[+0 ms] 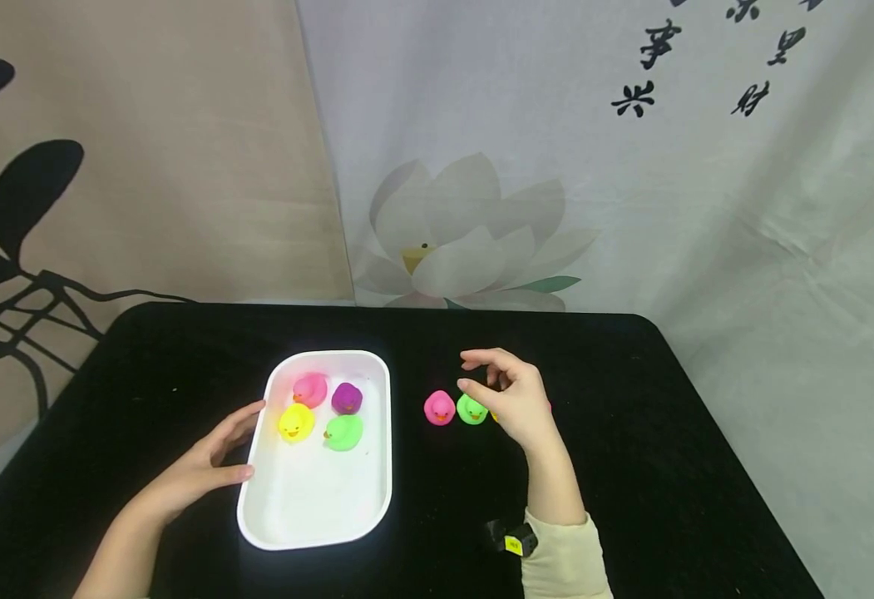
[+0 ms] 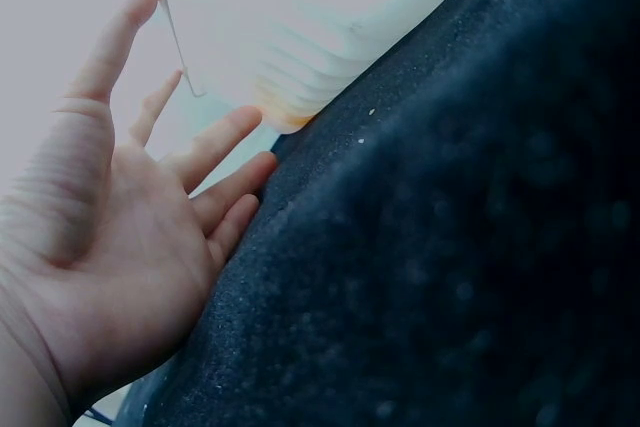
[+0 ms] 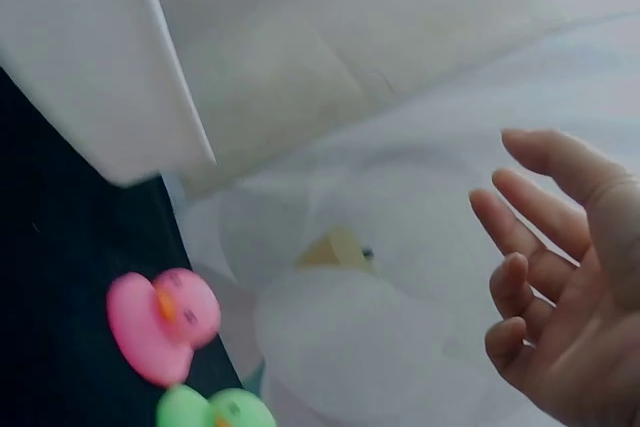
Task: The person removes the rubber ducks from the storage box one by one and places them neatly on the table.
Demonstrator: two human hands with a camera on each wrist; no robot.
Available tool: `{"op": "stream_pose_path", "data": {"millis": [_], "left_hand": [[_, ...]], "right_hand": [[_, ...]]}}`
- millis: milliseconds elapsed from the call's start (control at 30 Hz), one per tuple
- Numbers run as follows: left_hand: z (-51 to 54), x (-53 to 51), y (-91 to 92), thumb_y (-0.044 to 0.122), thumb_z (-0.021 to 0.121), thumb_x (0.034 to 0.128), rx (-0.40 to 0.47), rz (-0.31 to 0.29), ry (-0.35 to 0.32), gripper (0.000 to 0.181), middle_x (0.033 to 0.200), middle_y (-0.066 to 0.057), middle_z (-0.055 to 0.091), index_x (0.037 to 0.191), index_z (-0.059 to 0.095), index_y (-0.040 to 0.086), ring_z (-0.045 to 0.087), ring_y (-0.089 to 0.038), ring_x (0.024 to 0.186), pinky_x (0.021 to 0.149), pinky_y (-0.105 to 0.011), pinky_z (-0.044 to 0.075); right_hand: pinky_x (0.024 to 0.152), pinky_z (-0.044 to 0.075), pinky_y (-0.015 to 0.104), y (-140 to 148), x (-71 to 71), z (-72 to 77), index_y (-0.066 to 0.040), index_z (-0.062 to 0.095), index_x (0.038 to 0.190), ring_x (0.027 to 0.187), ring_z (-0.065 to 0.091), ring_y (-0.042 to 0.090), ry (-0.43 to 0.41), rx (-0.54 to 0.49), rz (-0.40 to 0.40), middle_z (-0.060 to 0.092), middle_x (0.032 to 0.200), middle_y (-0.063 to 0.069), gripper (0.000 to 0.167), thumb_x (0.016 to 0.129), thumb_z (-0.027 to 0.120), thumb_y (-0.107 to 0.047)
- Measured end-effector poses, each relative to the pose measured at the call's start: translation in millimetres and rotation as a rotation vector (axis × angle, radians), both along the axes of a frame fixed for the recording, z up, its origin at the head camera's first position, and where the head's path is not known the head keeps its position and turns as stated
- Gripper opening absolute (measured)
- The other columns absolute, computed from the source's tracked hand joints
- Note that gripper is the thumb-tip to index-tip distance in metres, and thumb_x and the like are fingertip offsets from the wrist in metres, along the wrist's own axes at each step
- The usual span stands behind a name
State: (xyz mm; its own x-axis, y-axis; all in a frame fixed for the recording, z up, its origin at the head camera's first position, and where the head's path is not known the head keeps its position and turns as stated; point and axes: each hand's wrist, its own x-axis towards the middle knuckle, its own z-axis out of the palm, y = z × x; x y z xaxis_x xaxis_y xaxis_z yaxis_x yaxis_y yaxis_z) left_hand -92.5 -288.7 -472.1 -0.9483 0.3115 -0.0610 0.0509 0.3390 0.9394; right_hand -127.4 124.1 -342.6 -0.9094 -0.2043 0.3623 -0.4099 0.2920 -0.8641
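Note:
A white tray point(image 1: 317, 499) lies on the black table with a pink duck point(image 1: 310, 389), a purple duck point(image 1: 347, 398), a yellow duck point(image 1: 297, 423) and a green duck point(image 1: 343, 433) in its far half. My left hand point(image 1: 200, 470) touches the tray's left side, its fingertips and thumb spread along the rim. Right of the tray, a pink duck point(image 1: 440, 408) and a green duck point(image 1: 473, 408) stand in a row. Over that row is my right hand point(image 1: 511, 399), thumb and index finger apart, nothing between them. It partly hides a yellow duck point(image 1: 495, 416) and something pink.
The black table point(image 1: 437, 557) reaches back to a printed cloth point(image 1: 257, 166) with a lotus and dark characters. A small black device with a yellow label point(image 1: 514, 545) sits at my right sleeve point(image 1: 567, 557).

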Motion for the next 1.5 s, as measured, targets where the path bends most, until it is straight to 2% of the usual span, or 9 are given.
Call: {"op": "stream_pose_path", "data": {"millis": [133,167,367,500,667,767,1033,1200,1500], "left_hand": [[0.3,0.5,0.1,0.02,0.068,0.0831,0.003,0.001,-0.005,0.081,0.149,-0.021,0.029,0.15,0.023,0.016,0.028,-0.048,0.129,0.087,-0.073,0.034],[0.4,0.5,0.2,0.02,0.068,0.0832,0.004,0.001,-0.007,0.081,0.15,-0.021,0.029,0.15,0.023,0.016,0.028,-0.048,0.129,0.087,-0.074,0.034],[0.1,0.2,-0.2,0.019,0.068,0.0834,0.008,0.0,-0.006,0.08,0.149,-0.021,0.029,0.15,0.023,0.017,0.028,-0.048,0.129,0.087,-0.073,0.034],[-0.6,0.0,0.0,0.019,0.068,0.0834,0.005,0.0,-0.006,0.08,0.149,-0.021,0.029,0.15,0.023,0.016,0.029,-0.048,0.128,0.087,-0.074,0.034],[-0.4,0.1,-0.1,0.02,0.068,0.0834,-0.005,0.003,-0.01,0.08,0.15,-0.021,0.029,0.15,0.023,0.016,0.029,-0.048,0.128,0.089,-0.075,0.03],[-0.4,0.2,-0.2,0.02,0.068,0.0836,-0.008,0.004,-0.011,0.08,0.15,-0.021,0.028,0.15,0.023,0.016,0.028,-0.048,0.129,0.089,-0.076,0.028],[0.3,0.2,-0.5,0.02,0.067,0.084,0.0,0.002,-0.007,0.079,0.15,-0.021,0.028,0.15,0.023,0.016,0.028,-0.049,0.129,0.088,-0.076,0.03],[0.8,0.2,0.3,0.02,0.068,0.084,-0.005,0.007,-0.011,0.079,0.15,-0.021,0.028,0.15,0.023,0.016,0.028,-0.048,0.129,0.089,-0.076,0.029],[0.9,0.3,0.5,0.019,0.068,0.0836,-0.005,0.006,-0.001,0.079,0.15,-0.022,0.029,0.149,0.024,0.015,0.029,-0.048,0.128,0.089,-0.077,0.027]], "right_hand": [[0.06,0.037,0.025,-17,4.2,-0.5,0.004,0.069,0.106,0.076,0.048,0.036,-0.003,-0.01,0.015,0.066,0.094,0.017,0.026,0.08,0.074,0.002],[0.061,0.038,0.026,-20,2.9,-5.6,0.002,0.069,0.106,0.077,0.048,0.036,-0.007,-0.012,0.013,0.067,0.095,0.016,0.027,0.08,0.075,0.0],[0.064,0.048,0.031,-41,-4.5,-36.3,-0.015,0.072,0.107,0.079,0.052,0.024,-0.031,0.014,0.003,0.067,0.096,-0.003,0.029,0.079,0.08,-0.018],[0.066,0.053,0.033,-56,0.8,-39.3,-0.019,0.072,0.107,0.077,0.053,0.017,-0.038,0.087,0.008,0.065,0.097,-0.01,0.03,0.078,0.081,-0.024],[0.068,0.052,0.031,-73,4.3,-45.6,-0.02,0.072,0.105,0.084,0.052,0.015,-0.045,0.179,0.016,0.065,0.098,-0.013,0.03,0.077,0.081,-0.025],[0.064,0.052,0.025,-82,5.5,-49.5,-0.019,0.072,0.105,0.085,0.051,0.015,-0.044,0.225,0.032,0.065,0.1,-0.011,0.03,0.077,0.082,-0.025],[0.065,0.051,0.019,-102,5.1,-56.4,-0.02,0.073,0.108,0.09,0.056,0.016,-0.049,0.277,0.117,0.066,0.102,-0.012,0.033,0.077,0.082,-0.026],[0.069,0.049,0.018,-112,-0.7,-61.7,-0.022,0.072,0.111,0.095,0.058,0.016,-0.051,0.321,0.171,0.065,0.1,-0.015,0.037,0.076,0.082,-0.028],[0.074,0.047,0.015,-124,-15.8,-71.3,-0.021,0.072,0.109,0.093,0.06,0.01,-0.047,0.484,0.21,0.066,0.095,-0.014,0.037,0.074,0.084,-0.027]]}}
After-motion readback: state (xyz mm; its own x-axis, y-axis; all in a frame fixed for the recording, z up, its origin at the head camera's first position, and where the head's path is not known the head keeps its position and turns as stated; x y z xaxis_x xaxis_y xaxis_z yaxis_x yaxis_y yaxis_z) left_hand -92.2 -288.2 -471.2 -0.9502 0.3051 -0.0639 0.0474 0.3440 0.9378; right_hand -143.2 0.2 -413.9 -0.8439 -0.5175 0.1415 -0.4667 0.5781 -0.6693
